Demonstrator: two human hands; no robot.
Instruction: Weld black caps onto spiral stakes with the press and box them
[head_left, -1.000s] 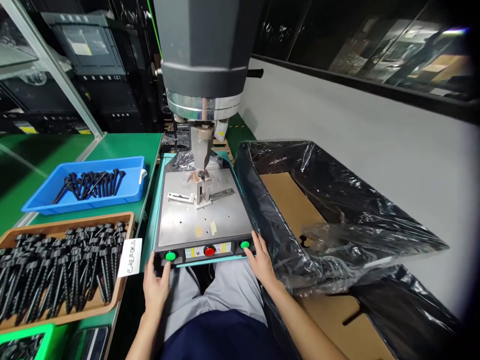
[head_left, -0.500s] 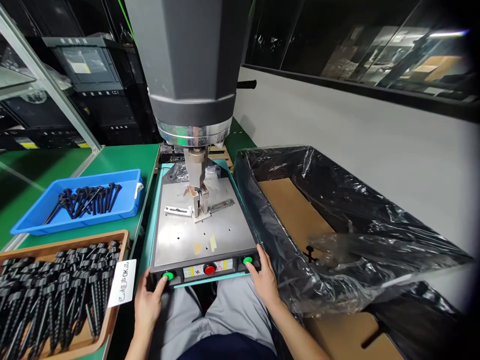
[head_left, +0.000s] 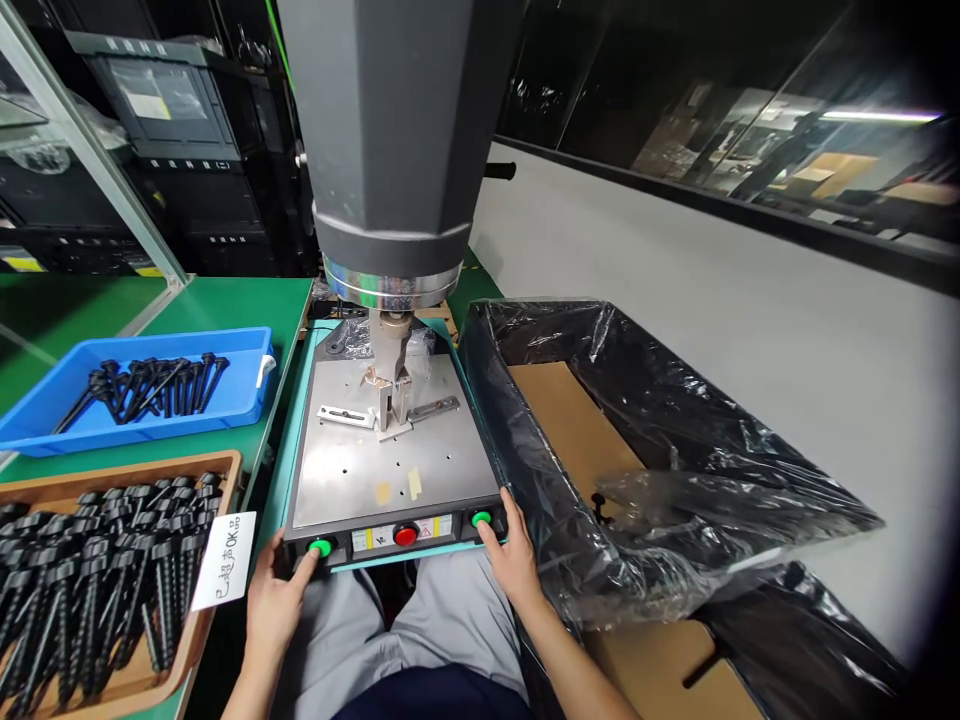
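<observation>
My left hand point(head_left: 276, 603) rests at the near left corner of a press machine's base, thumb on a green button point(head_left: 322, 547) and fingers spread along the side. At the other corner my right hand point(head_left: 519, 565) does likewise, its thumb on a second green button point(head_left: 481, 516). Neither hand holds anything. A red button point(head_left: 406, 536) sits between them. On the metal plate point(head_left: 352, 485) stands a small upright fixture point(head_left: 393, 408) with slotted brackets either side. The machine's horn point(head_left: 389, 345) is down at the fixture; any part inside is hard to make out.
At left, a blue tray point(head_left: 142, 435) holds black stemmed parts, and a brown tray point(head_left: 196, 640) with a handwritten label point(head_left: 225, 562) holds many more. Right of the machine is a box lined with black plastic point(head_left: 720, 420), with cardboard point(head_left: 570, 410) inside. Dark crates point(head_left: 161, 100) stand behind.
The view has shifted slightly, so most things sit a little further left. Both thumbs stay on the green buttons. The horn stays down at the fixture.
</observation>
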